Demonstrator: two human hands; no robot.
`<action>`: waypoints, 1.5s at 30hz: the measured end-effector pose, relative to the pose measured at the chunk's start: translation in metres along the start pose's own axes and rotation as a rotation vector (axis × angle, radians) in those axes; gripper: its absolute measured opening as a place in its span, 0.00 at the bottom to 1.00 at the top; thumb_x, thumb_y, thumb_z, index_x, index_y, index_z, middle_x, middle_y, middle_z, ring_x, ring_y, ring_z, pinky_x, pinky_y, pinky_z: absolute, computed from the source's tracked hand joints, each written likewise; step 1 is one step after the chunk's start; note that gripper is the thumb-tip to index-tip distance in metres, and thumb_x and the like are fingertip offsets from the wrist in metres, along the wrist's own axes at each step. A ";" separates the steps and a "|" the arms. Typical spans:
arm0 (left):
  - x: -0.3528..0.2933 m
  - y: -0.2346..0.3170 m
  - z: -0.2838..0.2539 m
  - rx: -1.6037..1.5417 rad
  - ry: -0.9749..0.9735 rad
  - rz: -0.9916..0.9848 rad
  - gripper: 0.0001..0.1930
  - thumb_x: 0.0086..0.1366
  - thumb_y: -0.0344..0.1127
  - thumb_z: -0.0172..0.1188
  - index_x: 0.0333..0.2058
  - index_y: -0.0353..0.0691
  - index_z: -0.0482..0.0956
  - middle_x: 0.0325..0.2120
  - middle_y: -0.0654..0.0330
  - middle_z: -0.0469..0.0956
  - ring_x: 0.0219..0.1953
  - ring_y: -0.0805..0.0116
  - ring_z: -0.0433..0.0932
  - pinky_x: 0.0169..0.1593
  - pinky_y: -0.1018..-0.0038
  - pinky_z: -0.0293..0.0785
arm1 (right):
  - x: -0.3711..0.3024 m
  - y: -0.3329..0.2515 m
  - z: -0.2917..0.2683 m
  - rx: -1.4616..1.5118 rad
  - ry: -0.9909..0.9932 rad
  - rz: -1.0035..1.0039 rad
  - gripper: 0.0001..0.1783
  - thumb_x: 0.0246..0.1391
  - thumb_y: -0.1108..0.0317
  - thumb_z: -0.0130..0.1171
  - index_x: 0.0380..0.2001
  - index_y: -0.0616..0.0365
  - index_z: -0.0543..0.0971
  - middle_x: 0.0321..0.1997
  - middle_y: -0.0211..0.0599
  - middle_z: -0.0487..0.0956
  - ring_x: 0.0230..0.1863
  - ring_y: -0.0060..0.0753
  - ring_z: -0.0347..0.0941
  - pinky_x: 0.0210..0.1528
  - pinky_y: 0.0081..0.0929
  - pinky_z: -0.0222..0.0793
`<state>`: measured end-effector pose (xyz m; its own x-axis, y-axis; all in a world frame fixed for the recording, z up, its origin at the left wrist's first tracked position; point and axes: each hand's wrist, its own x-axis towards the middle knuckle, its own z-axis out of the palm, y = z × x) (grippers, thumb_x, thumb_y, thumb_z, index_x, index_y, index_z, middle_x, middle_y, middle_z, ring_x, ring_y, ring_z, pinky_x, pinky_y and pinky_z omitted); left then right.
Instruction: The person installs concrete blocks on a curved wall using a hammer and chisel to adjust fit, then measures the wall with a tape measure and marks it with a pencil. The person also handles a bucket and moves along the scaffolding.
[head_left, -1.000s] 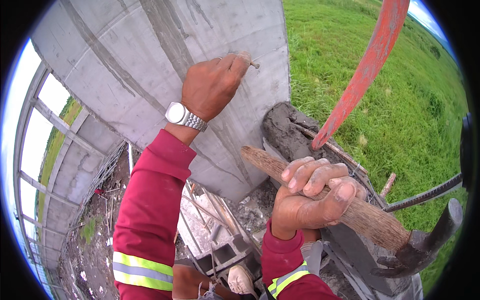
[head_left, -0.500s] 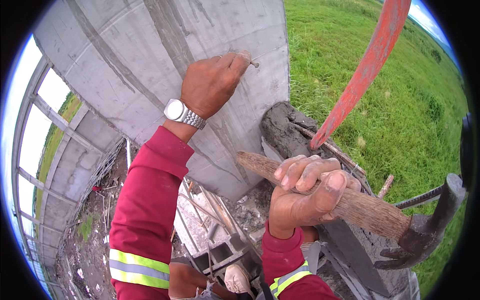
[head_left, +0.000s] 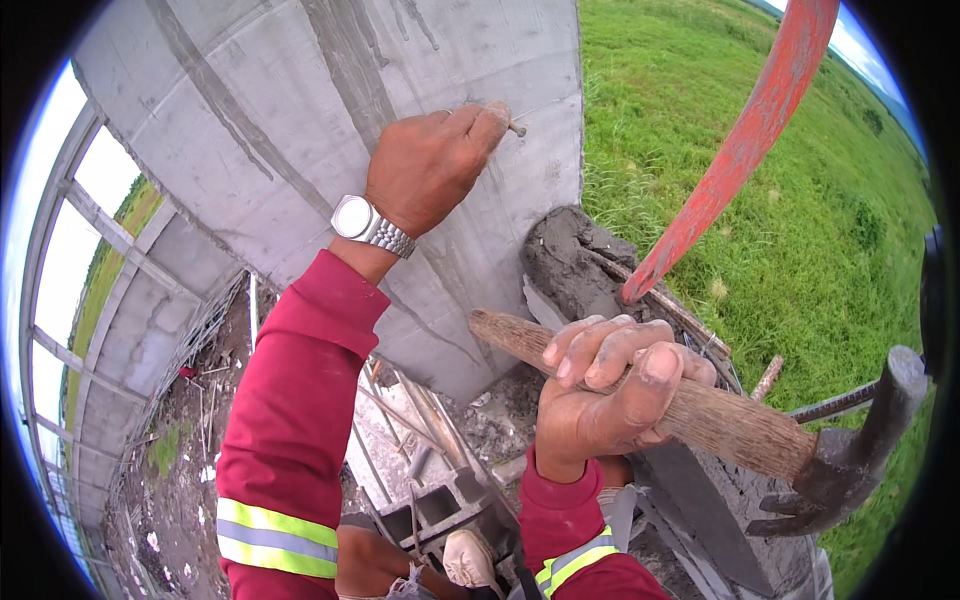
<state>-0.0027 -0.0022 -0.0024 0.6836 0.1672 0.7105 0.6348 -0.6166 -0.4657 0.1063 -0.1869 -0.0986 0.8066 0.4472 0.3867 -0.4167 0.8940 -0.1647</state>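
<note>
My left hand (head_left: 435, 165) is closed in a pinch against a grey concrete wall (head_left: 510, 230), fingers around a nail (head_left: 517, 128) whose head end sticks out to the right. A silver watch (head_left: 355, 218) circles that wrist. My right hand (head_left: 615, 390) grips the wooden handle of a claw hammer (head_left: 740, 430), lower right. The handle's butt points left toward the wall; the dark metal head (head_left: 850, 470) with its claw lies at the far right, away from the nail. Where the nail meets the wall is hidden by my fingers.
A heap of wet mortar (head_left: 570, 255) sits right of the wall, beside a red curved bar (head_left: 730, 150). Below are hollow concrete blocks (head_left: 435, 510), sticks and my shoe (head_left: 468, 558). A steel rebar (head_left: 840, 398) juts near the hammer head. Grass (head_left: 660, 110) spreads beyond; a block wall stands left.
The view has shifted slightly. Both hands keep their grips, and the hammer stays in nearly the same place and tilt.
</note>
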 end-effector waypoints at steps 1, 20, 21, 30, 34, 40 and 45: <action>0.000 0.000 0.000 0.010 -0.005 0.010 0.13 0.67 0.30 0.66 0.49 0.50 0.81 0.35 0.66 0.87 0.30 0.62 0.85 0.28 0.67 0.78 | 0.004 0.003 0.002 0.014 0.008 -0.050 0.11 0.65 0.69 0.70 0.37 0.64 0.78 0.28 0.31 0.79 0.20 0.20 0.71 0.24 0.29 0.67; 0.003 -0.001 0.001 -0.001 -0.011 -0.007 0.13 0.67 0.31 0.65 0.50 0.52 0.82 0.36 0.67 0.87 0.31 0.63 0.86 0.27 0.67 0.78 | -0.012 0.056 -0.006 -0.668 0.014 0.191 0.11 0.68 0.73 0.64 0.31 0.57 0.73 0.18 0.29 0.73 0.14 0.21 0.66 0.19 0.27 0.67; 0.004 -0.001 0.000 -0.020 -0.023 -0.001 0.13 0.67 0.31 0.65 0.50 0.52 0.82 0.36 0.67 0.87 0.31 0.63 0.86 0.27 0.67 0.78 | -0.018 0.061 -0.015 -0.746 0.019 0.271 0.11 0.67 0.73 0.65 0.31 0.57 0.73 0.19 0.29 0.73 0.15 0.21 0.66 0.19 0.26 0.66; -0.001 0.000 0.002 0.054 -0.013 -0.002 0.13 0.68 0.31 0.65 0.50 0.52 0.82 0.36 0.68 0.87 0.31 0.64 0.86 0.27 0.67 0.78 | 0.004 0.001 -0.011 -0.091 0.003 -0.114 0.13 0.67 0.74 0.63 0.37 0.54 0.66 0.21 0.37 0.74 0.15 0.29 0.70 0.18 0.28 0.68; 0.001 -0.001 0.000 0.056 -0.012 0.005 0.13 0.68 0.31 0.65 0.50 0.52 0.83 0.36 0.67 0.88 0.31 0.64 0.86 0.28 0.67 0.78 | -0.003 0.048 -0.004 -0.470 0.060 -0.074 0.14 0.67 0.72 0.66 0.37 0.56 0.68 0.24 0.36 0.76 0.16 0.28 0.71 0.20 0.30 0.69; 0.002 0.001 0.002 0.047 0.020 0.041 0.13 0.67 0.32 0.63 0.50 0.47 0.81 0.30 0.66 0.81 0.28 0.66 0.85 0.26 0.67 0.78 | -0.025 0.033 -0.034 -0.681 -0.008 0.237 0.12 0.67 0.74 0.65 0.31 0.57 0.72 0.17 0.31 0.72 0.16 0.22 0.69 0.20 0.28 0.68; -0.002 0.000 0.003 0.056 -0.021 -0.010 0.15 0.67 0.31 0.66 0.51 0.51 0.82 0.37 0.67 0.88 0.32 0.63 0.87 0.28 0.67 0.78 | 0.006 -0.003 -0.014 -0.030 0.054 -0.027 0.14 0.64 0.74 0.70 0.30 0.57 0.73 0.21 0.31 0.75 0.19 0.23 0.70 0.24 0.23 0.67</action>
<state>-0.0027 -0.0003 -0.0055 0.6845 0.1896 0.7040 0.6603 -0.5706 -0.4883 0.1187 -0.1867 -0.1083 0.8391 0.4228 0.3423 -0.3821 0.9060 -0.1824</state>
